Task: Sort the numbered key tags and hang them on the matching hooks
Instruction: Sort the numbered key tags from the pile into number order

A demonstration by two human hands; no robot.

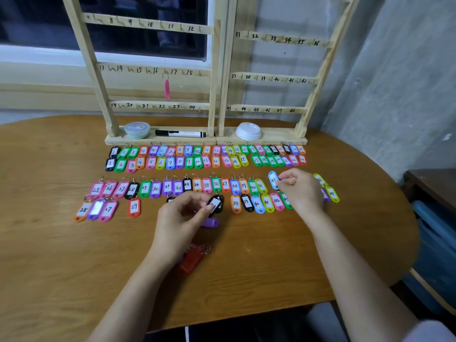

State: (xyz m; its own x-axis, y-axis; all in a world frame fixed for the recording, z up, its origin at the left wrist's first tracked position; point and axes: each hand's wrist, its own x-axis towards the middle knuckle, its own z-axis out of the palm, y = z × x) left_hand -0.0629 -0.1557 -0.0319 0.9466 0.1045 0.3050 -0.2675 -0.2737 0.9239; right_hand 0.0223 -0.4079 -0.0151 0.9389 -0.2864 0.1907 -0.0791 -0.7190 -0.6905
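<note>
Pinching black tag [216, 204] w/ L hand [182, 218]; R hand [301, 191] pinches blue tag [273, 179].

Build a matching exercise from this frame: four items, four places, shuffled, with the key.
Items:
1. black marker
2. blue tag 42
3. edge-on pink tag
4. black tag with glare on its label

Places:
A. left hand
B. rack hook
C. rack base
D. right hand

Pairs: 1-C, 2-D, 3-B, 4-A.
</note>
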